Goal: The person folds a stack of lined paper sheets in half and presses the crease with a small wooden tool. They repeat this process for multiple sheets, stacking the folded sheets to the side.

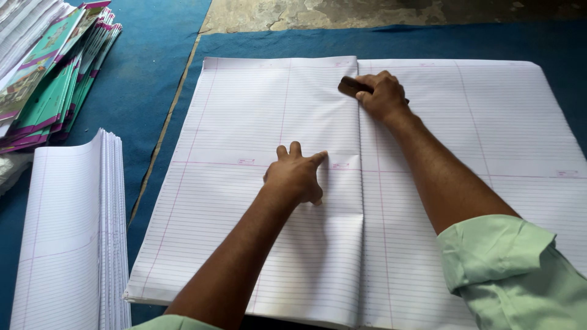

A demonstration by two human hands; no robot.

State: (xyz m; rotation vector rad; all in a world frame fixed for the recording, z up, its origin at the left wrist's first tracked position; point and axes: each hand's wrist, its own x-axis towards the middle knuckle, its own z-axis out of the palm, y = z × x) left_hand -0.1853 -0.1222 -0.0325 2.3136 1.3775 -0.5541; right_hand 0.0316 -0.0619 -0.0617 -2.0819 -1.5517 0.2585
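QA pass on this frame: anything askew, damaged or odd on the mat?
Nothing damaged or spilled. The ruled sheets lie square; left hand presses them flat while right hand holds a dark block on the centre fold. Only the notebook covers at top left sit fanned, slightly uneven.

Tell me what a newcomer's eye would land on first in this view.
The big stack of ruled sheets spread over the blue cloth, with a fold line down its middle. The right hand presses a dark block on that fold near the top, while the left hand lies flat beside it. At far left sit folded ruled sheets and colourful covers.
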